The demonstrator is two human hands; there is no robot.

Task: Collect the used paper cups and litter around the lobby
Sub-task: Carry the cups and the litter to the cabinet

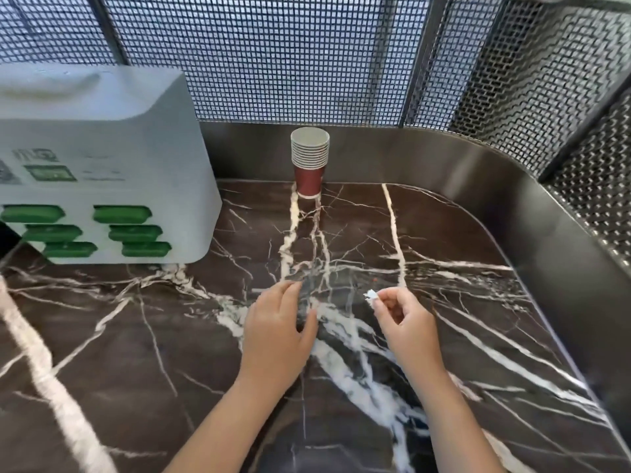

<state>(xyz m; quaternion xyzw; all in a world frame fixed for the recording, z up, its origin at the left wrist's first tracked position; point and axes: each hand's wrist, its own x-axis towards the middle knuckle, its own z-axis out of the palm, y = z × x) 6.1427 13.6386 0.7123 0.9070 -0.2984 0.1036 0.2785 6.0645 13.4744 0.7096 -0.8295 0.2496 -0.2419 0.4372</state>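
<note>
Containers: one stack of paper cups (310, 158) stands upright at the far middle of the counter (136, 336), close against the metal upstand (444, 165) that runs along the far and right edges. The cups are red outside and nested one inside another, with the pale rims banded tightly near the top. The inside of the top cup shows plain grey, and no contents are seen in it.

Hands: the right hand (403, 322) is raised just above the near middle of the counter. Its thumb and fingertips are pinched together on a small white scrap of litter (370, 295), which sticks out to the left of the fingertips and is clear of the surface. The left hand (276, 322) is just to its left, palm down and low over the marble, with the fingers bent and the thumb held apart. Whether it holds anything cannot be told: the patch between thumb and fingers looks faintly glassy but is too unclear to judge. The two hands are near each other but not touching, and both are well apart from the cup stack.

Other items: a white charging unit (102, 148) with green slots (123, 214) sits on the far left of the counter. A dark wire mesh screen (273, 63) stands behind the upstand.
</note>
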